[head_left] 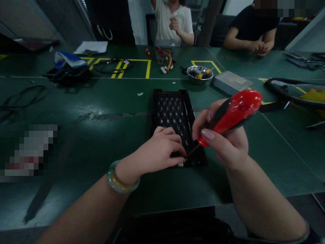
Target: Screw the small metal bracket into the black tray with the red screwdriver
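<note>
Now | left hand [162, 150] pinches near edge of black perforated plastic panel [175, 112], apparently steadying it | right hand [225, 144] clenches red-and-black plastic-handled screwdriver [235, 109], tip angled there

No text, brand or number is legible. The grey metal box [230, 82] at one o'clock carries a pale label, too blurred to read. So is the white paper sheet [91, 46] at eleven o'clock. The red and black screwdriver handle [236, 110] at two o'clock shows only glare. The yellow painted lines [148, 69] at twelve o'clock bear no letters.
</note>
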The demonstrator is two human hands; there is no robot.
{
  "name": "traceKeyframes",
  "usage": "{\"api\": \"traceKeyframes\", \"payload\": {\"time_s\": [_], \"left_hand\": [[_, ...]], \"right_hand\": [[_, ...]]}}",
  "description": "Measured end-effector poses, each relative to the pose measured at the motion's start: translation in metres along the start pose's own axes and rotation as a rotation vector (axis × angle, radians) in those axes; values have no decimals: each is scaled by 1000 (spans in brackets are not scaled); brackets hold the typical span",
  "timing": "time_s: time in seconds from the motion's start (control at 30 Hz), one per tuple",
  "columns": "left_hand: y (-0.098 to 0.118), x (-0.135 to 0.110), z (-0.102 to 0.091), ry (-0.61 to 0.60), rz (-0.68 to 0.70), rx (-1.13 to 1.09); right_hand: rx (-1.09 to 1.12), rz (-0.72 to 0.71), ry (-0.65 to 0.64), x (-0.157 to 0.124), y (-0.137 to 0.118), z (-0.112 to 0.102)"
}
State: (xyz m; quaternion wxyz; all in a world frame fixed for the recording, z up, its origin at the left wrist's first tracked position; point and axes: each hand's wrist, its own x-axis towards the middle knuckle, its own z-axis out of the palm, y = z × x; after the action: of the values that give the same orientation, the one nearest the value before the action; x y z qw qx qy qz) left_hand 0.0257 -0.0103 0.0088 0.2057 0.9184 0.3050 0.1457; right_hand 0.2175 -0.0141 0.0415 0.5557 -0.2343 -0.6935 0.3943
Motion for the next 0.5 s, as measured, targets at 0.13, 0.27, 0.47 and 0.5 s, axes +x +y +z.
{"api": "traceKeyframes", "payload": {"time_s": [0.13,0.27,0.47,0.5], "left_hand": [[0,0,-1,-4,5,-7],[0,0,0,-1,3,-11],[0,-1,-1,-8,2,-13],[0,-1,-1,-5,3,-16]], "right_hand": [[51,-60,34,0,1,1],[13,-34,5,-1,4,-1],[-19,-28,-144,0,-2,-6],[-25,-41,-160,0,-4,-7]]}}
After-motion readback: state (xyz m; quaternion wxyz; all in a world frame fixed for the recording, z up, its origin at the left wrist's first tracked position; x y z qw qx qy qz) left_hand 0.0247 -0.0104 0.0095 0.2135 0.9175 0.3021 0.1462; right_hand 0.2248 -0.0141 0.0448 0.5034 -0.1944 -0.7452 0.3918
